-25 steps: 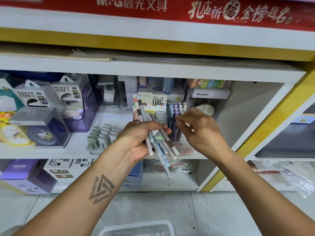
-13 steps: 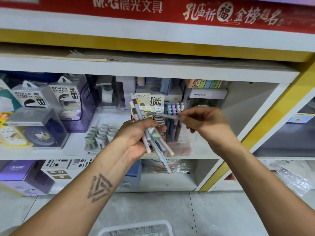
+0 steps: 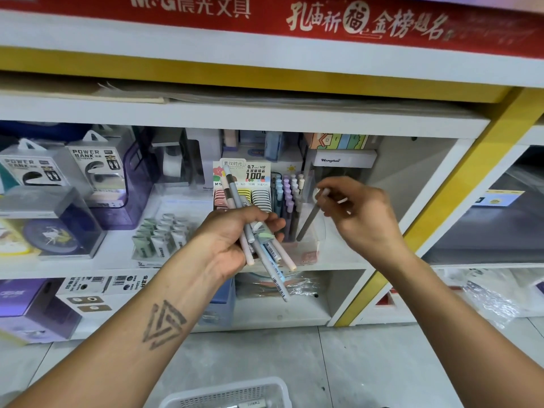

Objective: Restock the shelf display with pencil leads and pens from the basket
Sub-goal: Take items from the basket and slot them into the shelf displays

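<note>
Hanging tip-down just over the clear plastic pen holder (image 3: 312,231) on the white shelf (image 3: 347,254), a single grey pen (image 3: 307,222) is pinched at its top by the right hand (image 3: 359,213). The left hand (image 3: 232,240) curls tightly around a fanned bundle of pastel pens (image 3: 265,248), level with the striped pencil-lead display box (image 3: 244,187). Below, a white mesh basket (image 3: 226,393) sits on the floor.

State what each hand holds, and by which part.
The left hand grips a bundle of pens around their middles. The right hand pinches one grey pen near its upper end, tip pointing down.
</note>
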{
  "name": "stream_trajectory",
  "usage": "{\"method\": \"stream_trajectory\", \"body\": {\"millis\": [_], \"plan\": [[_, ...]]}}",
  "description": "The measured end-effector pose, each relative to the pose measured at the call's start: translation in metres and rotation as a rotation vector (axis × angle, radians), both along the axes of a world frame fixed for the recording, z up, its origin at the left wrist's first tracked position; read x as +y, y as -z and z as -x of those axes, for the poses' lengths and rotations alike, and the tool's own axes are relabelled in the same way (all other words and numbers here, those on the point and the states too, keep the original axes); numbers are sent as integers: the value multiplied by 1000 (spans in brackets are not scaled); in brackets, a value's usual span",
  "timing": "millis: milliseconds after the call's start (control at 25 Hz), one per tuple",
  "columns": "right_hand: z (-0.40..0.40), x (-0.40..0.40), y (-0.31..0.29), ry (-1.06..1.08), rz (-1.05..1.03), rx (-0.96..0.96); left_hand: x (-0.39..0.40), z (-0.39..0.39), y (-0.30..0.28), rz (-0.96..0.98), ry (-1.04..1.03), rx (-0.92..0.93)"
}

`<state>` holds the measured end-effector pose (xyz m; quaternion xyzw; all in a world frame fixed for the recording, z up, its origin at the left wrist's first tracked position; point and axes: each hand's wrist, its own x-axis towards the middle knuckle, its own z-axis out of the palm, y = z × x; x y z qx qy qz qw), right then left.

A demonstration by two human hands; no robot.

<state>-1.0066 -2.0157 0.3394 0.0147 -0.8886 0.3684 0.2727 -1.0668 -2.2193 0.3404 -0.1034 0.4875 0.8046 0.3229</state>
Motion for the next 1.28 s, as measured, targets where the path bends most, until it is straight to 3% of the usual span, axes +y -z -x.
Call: {"method": "stream_trajectory", "body": {"millis": [80,320,560,760,840,960,1160,1280], "plan": [[-2,-1,6,-17,-188,-11,0,-1,0,-9,1,3],[-1,-5,17,-58,-336,-22,-1,1,-1,-13,-13,11],[4,-7,29,-34,-192,-147,0,-2,-1,-52,1,16],[6,-14,18,49,-364,2,-1,-1,1,-92,32,3],[3,-23,8,-16,-135,-94,-1,0,1,-104,30,2],[-2,-35,-1,-259,320,-487,0,3,0,-118,-15,0],[-6,-31,-8,-379,480,-589,0,2,-1,-145,-2,25],[-7,-27,-11,-418,464,-662,-1,2,-1,-87,-3,37]]}}
